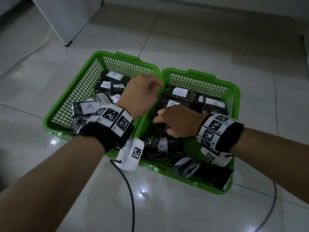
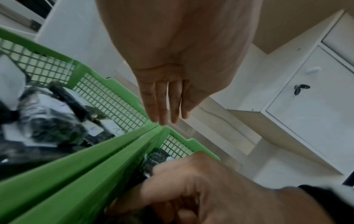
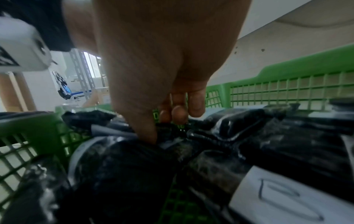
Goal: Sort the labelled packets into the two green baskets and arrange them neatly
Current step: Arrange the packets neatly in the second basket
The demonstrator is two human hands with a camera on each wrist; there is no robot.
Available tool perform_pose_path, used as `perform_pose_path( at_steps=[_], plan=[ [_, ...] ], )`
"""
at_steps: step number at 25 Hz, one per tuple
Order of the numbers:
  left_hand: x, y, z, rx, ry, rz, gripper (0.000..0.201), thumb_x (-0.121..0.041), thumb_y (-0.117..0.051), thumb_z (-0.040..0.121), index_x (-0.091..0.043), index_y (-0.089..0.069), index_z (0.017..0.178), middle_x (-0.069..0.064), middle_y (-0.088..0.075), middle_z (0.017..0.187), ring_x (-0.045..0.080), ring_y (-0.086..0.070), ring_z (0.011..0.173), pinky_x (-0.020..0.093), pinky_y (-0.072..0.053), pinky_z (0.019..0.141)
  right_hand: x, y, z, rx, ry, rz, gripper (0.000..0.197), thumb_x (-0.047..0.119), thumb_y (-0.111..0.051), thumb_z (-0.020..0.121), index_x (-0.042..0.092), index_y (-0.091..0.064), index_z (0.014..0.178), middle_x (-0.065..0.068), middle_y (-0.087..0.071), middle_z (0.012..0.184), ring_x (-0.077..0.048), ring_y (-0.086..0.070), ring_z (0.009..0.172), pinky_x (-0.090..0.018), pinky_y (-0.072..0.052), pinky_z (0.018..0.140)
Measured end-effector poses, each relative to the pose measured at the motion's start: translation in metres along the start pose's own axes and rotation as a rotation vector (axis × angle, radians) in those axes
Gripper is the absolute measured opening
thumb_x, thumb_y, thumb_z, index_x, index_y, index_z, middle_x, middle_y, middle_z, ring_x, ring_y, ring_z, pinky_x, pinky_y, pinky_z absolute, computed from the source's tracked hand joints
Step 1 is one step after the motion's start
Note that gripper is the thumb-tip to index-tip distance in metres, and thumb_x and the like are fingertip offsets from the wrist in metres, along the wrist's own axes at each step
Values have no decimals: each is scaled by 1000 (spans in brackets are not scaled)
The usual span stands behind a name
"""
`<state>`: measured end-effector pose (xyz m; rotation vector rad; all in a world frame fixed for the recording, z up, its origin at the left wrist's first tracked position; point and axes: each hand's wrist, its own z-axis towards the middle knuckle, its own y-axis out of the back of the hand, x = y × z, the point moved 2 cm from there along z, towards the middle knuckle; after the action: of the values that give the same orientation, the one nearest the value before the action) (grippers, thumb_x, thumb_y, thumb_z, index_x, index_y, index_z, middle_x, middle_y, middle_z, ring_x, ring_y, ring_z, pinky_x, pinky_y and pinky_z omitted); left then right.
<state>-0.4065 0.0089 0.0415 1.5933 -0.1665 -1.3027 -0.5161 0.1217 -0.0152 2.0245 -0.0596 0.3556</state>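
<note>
Reaching down, the right hand (image 3: 153,94) pinches a black packet (image 3: 124,159) directly beneath it in the right basket (image 1: 234,91); the left hand (image 2: 168,94) hovers spread, empty.

Two green mesh baskets sit touching, side by side: the left basket (image 1: 55,113) at nine o'clock holds black packets (image 1: 88,107) labelled A, the right basket (image 1: 234,97) at three o'clock black packets (image 1: 214,102) jumbled

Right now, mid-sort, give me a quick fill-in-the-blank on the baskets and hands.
1. The packets in the left basket bear the letter ____.
2. The right hand reaches into the ____ basket.
3. The left hand hovers over the baskets' adjoining ____.
4. Both baskets stand on the tiled ____.

Missing words: A; right; rims; floor
</note>
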Motion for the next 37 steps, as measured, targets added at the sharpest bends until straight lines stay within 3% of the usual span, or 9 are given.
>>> perform_pose_path(
  at_steps=[6, 12, 16, 20, 25, 28, 31, 34, 37],
  plan=[
    [-1, -3, -39, 34, 247, -387, 15, -30, -64, 95, -21, -75, 97, -6, -74, 87, 11, -69, 84, 30, -55, 80, -25, 21, -22, -221, -83, 366, 23, 33, -74, 89, 25, -75, 110, 5, -62, 100, -16, -62, 88, -39, -53, 78],
    [-6, -21, -37, 38, 282, -612, 25, -13, -77, 86, -3, -68, 106, 8, -77, 91, 25, -76, 83, 51, -62, 76, -46, 33, -58, -158, -169, 952, 26, 16, -74, 91, 16, -68, 116, -6, -77, 105, -18, -74, 85, -38, -59, 77],
    [-8, -24, -28, 89, 314, -691, 23, -18, -75, 88, -2, -70, 105, 8, -78, 96, 24, -75, 90, 48, -60, 86, -38, 34, -50, -450, -152, 756, 41, 22, -91, 71, 18, -74, 108, 7, -76, 101, -6, -71, 92, -27, -56, 85],
    [-1, -12, -14, 13, 309, -168, 34, -46, -63, 93, -21, -71, 114, -2, -71, 113, 16, -65, 107, 30, -49, 92, -54, 41, -52, -502, -325, 781, 47, 23, -86, 77, 20, -65, 119, 5, -73, 110, -8, -69, 94, -31, -53, 81],
    [4, -22, -1, 210, 209, 267, 53, -15, -72, 84, -15, -57, 135, 7, -53, 141, 26, -52, 128, 36, -45, 105, -90, 43, -78, -596, -549, 723, 40, 38, -86, 74, 23, -67, 106, 3, -71, 101, -17, -67, 87, -39, -56, 74],
    [-5, -19, 0, 105, 231, -30, 50, -14, -66, 83, -25, -59, 131, -5, -51, 142, 15, -50, 127, 37, -47, 103, -76, 45, -85, -605, -471, 645, 41, 37, -91, 68, 24, -76, 105, 9, -71, 93, -12, -66, 87, -36, -55, 78],
    [-11, -19, -6, 112, 382, -576, 38, -22, -73, 86, -23, -63, 123, 0, -66, 122, 17, -68, 104, 42, -61, 81, -42, 36, -63, -588, -314, 640, 46, 39, -94, 63, 23, -77, 102, 11, -72, 89, -7, -66, 82, -31, -53, 71],
    [2, -8, -19, 58, 337, -483, 33, -9, -80, 81, -16, -69, 112, 8, -71, 101, 21, -74, 80, 36, -63, 64, -21, 25, -41, -591, -234, 606, 60, 50, -91, 59, 21, -72, 109, 11, -69, 91, -6, -65, 80, -27, -54, 69],
    [20, 10, -32, -10, 326, -386, 32, -10, -81, 81, -19, -71, 110, 5, -73, 100, 22, -75, 72, 40, -63, 65, -13, 20, -29, -489, -281, 368, 33, 38, -74, 73, 21, -74, 102, 6, -66, 83, -15, -64, 78, -32, -54, 68]
  ],
)
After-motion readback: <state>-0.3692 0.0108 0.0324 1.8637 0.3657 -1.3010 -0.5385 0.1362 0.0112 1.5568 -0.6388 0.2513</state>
